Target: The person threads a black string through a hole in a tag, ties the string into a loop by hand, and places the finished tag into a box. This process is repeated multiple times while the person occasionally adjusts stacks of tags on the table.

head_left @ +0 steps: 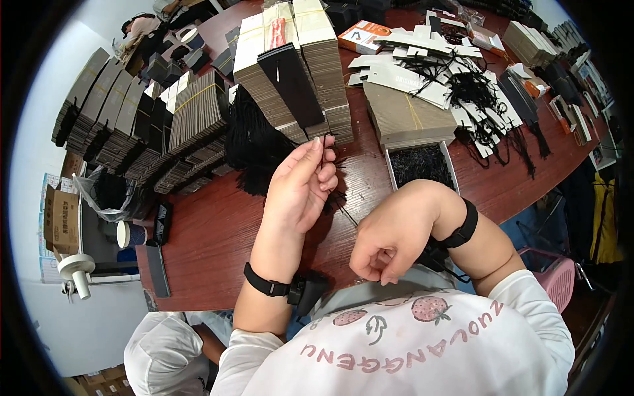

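My left hand [302,187] is closed in a pinch just below a long black card tag [290,86], with a thin black cord [327,125] at its fingertips. The tag leans against a tall banded stack of cards [264,82] and has a small pale slit or pin near its top. My right hand [396,234] is bent at the wrist with its fingers curled in, low over the table's near edge. A dark strand runs from below my left hand to the edge of my right hand; what the right fingers grip is hidden.
A white box of short black pieces [422,165] stands beside a banded card stack [406,115]. White tags with tangled black cords [475,92] lie to the right. A black cord bundle [254,142] and more card stacks [198,112] fill the left. Another person's white sleeve [165,350] shows lower left.
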Action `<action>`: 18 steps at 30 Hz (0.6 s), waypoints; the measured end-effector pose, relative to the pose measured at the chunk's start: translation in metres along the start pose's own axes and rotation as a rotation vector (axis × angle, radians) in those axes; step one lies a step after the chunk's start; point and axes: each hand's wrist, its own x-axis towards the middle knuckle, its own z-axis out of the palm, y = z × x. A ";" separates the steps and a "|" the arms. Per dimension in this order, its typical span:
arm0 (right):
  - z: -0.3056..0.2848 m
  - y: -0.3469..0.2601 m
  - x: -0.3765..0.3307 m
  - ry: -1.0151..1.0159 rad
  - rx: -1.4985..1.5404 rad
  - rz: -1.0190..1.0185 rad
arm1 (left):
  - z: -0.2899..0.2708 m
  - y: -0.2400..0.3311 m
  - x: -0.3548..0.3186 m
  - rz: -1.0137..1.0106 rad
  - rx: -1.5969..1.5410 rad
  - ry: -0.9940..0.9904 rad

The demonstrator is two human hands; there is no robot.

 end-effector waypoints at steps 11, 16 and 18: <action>-0.021 0.001 -0.016 1.423 0.553 -0.397 | 0.003 0.000 -0.008 0.185 0.200 -0.015; -0.023 0.006 -0.012 1.529 0.512 -0.342 | 0.002 -0.001 -0.007 0.225 0.165 -0.023; -0.023 0.008 -0.011 1.512 0.561 -0.385 | 0.002 -0.001 -0.007 0.254 0.220 -0.013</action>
